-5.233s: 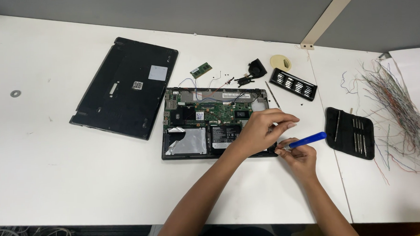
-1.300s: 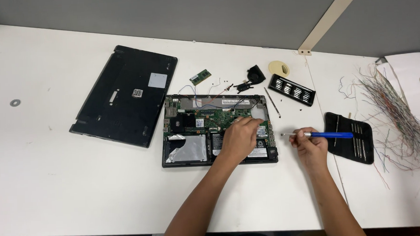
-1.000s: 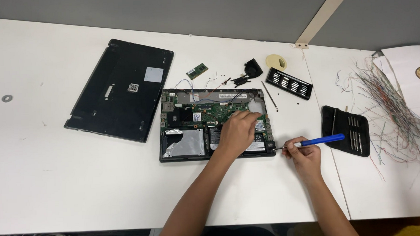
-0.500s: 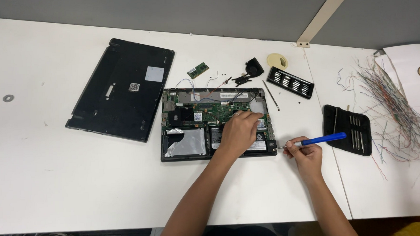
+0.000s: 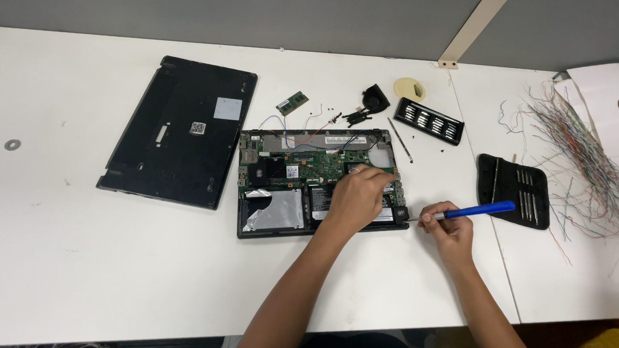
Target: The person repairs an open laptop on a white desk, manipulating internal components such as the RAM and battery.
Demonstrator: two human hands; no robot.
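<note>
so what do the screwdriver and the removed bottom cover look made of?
Screwdriver in the right hand: glossy blue handle, probably plastic, though coated metal is possible; thin silvery shaft near the tip looks like bare metal. Bottom cover, lying left of the laptop: matte black, even low sheen, likely moulded plastic; painted metal can't be ruled out.

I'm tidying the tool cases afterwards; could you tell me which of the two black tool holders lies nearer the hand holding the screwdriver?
The flat black pouch just beyond the blue screwdriver in the right hand; the slotted bit holder lies farther up the table.
</note>
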